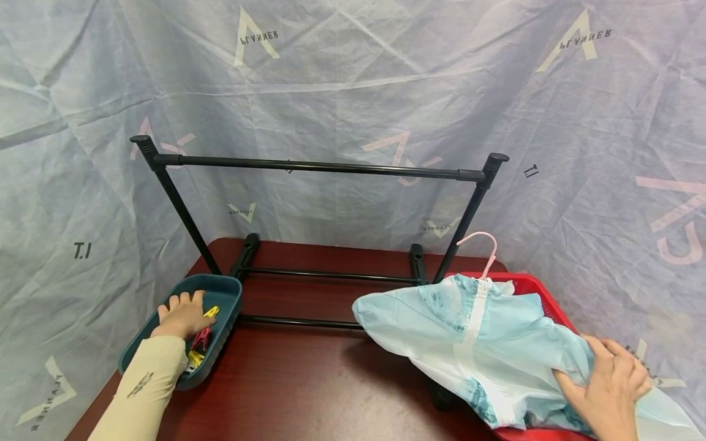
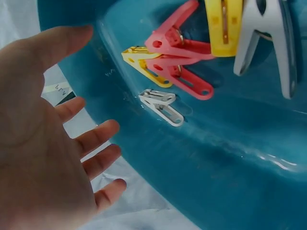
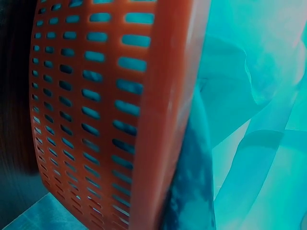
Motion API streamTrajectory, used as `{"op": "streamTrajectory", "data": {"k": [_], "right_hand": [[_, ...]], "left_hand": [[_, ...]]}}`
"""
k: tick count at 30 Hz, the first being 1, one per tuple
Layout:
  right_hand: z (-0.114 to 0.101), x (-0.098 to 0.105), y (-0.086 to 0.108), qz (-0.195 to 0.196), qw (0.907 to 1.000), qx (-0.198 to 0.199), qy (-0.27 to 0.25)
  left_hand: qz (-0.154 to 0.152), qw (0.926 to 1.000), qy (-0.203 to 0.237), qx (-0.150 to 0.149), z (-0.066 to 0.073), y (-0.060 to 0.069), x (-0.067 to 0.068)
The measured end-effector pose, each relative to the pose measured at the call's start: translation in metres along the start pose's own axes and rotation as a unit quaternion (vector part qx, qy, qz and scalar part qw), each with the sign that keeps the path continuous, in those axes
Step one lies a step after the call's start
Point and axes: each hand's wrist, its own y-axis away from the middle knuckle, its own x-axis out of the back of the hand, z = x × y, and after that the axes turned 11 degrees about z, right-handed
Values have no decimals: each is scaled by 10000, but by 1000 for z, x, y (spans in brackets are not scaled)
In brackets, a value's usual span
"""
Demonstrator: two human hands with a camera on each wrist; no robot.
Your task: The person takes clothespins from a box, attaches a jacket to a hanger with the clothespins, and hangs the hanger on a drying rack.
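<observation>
My left hand (image 1: 184, 316) is over the teal tray (image 1: 190, 280), palm down, its fingers spread and gripping nothing. Beneath and beside it lie clothespins: a red one (image 2: 175, 38), a yellow one (image 2: 224, 28), a small white one (image 2: 161, 106) and a larger grey-white one (image 2: 268, 33). A light-blue and white garment (image 1: 436, 331) on a pink hanger (image 1: 493, 252) is draped over the red basket (image 1: 553, 309). On the garment's right side rests my right hand (image 1: 612, 380), thumb and fingers wide apart. No right fingers show in the right wrist view.
A black metal rack (image 1: 325, 165) stands on the dark red table (image 1: 309, 380), its low bars crossing between tray and basket. Printed grey cloth (image 1: 331, 104) hangs behind and around the table. The basket's slotted side (image 3: 91, 110) fills the right wrist view's left half.
</observation>
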Motion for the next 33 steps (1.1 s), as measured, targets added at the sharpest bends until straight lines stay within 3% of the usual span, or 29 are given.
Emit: {"op": "streamTrajectory", "data": {"k": [12, 25, 33], "right_hand": [[1, 0, 1, -12, 10000, -49, 40], [0, 0, 1, 53, 10000, -18, 5], [0, 0, 2, 151, 9998, 101, 19]], "left_hand": [[-381, 9991, -50, 168, 0, -2, 4], [-596, 9977, -121, 305, -11, -12, -2], [-628, 9974, -94, 348, -11, -12, -1]]}}
